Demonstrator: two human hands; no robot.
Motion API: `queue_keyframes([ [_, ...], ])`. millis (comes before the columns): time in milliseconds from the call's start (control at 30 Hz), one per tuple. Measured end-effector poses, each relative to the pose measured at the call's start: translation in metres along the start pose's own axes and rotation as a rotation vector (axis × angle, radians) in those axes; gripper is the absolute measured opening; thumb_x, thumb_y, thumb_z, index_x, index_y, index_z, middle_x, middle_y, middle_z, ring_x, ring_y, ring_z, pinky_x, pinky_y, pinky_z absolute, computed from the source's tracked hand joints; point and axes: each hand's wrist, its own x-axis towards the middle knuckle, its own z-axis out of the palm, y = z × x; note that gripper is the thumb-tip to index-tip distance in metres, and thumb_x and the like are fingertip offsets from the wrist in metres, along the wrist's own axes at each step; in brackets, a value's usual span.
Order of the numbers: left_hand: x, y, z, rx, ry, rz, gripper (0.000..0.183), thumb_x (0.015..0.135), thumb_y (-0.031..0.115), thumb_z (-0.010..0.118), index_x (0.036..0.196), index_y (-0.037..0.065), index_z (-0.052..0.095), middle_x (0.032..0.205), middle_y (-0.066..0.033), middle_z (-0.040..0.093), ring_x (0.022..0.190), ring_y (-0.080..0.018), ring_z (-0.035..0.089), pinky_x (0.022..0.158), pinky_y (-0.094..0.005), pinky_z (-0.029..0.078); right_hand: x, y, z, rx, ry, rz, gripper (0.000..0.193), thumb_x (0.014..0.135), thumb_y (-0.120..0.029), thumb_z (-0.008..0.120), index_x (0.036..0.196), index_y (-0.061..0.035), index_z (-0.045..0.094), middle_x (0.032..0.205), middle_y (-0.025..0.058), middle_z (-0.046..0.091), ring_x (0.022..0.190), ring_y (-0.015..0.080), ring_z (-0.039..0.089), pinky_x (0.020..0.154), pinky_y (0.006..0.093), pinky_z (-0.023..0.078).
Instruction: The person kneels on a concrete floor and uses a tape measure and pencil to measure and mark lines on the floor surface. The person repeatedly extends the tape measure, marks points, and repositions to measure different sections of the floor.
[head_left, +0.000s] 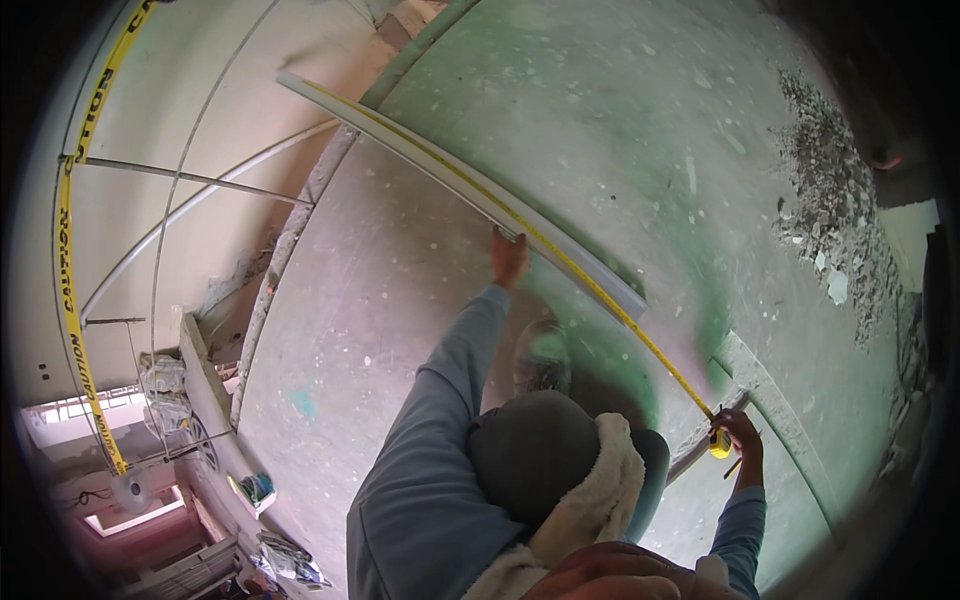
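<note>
A long, pale metal channel (590,262) lies slantwise across the floor, its far end toward the upper left. Along it runs a yellow tape blade (560,250), which goes on past the channel's near end to the tape measure case (720,443). My left hand (510,258) is closed on the channel's near edge, about midway along. Off to the right, my right hand (741,432) grips the tape measure at the blade's mouth. A thin dark stick (733,468) juts out below that hand; its kind is unclear. My bent knee (530,455) and shoe (543,355) are between my arms.
Broken rubble (830,190) is heaped at the far right. A raised strip (760,385) crosses the floor near my right hand. On the left, a floor edge (300,230) borders thin metal bars and yellow barrier tape (68,240). A small container (255,490) sits at lower left.
</note>
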Motion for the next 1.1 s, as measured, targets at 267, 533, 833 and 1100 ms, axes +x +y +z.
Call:
queue_keyframes([
  [267,0.003,-0.006,0.004,-0.003,-0.041,0.109,0.052,0.084,0.010,0.057,0.130,-0.002,0.037,0.105,-0.0308,0.064,0.098,-0.0467,0.063,0.081,-0.0498,0.051,0.000,-0.013,0.008,-0.015,0.006,0.022,0.012,0.075,-0.006,0.067,0.086,-0.0006,0.068,0.081,0.0091,0.068,0.078,0.0201,0.065,0.075,0.0332,0.049],
  [533,0.022,-0.016,0.008,0.064,-0.028,0.134,0.050,0.083,0.009,0.060,0.126,-0.005,0.038,0.112,-0.0331,0.061,0.103,-0.0491,0.060,0.085,-0.0516,0.048,0.011,-0.017,0.021,0.007,-0.038,-0.025,0.012,0.076,-0.006,0.067,0.086,-0.0013,0.068,0.083,0.0081,0.068,0.079,0.0196,0.065,0.076,0.0326,0.049],
  [833,0.007,-0.008,-0.002,0.159,0.041,0.240,0.051,0.083,0.007,0.060,0.128,-0.004,0.039,0.110,-0.0311,0.062,0.100,-0.0481,0.061,0.084,-0.0512,0.049,0.016,-0.019,0.026,-0.004,-0.022,0.001,0.013,0.074,-0.008,0.067,0.085,-0.0012,0.068,0.083,0.0082,0.068,0.079,0.0190,0.065,0.076,0.0321,0.050],
  [1100,-0.007,0.008,-0.009,0.093,0.012,0.091,0.054,0.084,0.011,0.058,0.132,-0.002,0.037,0.108,-0.0309,0.063,0.099,-0.0463,0.063,0.087,-0.0510,0.049,0.025,-0.021,0.030,-0.032,0.010,-0.002,0.013,0.075,-0.008,0.068,0.086,-0.0011,0.067,0.081,0.0080,0.068,0.079,0.0189,0.065,0.075,0.0323,0.050],
])
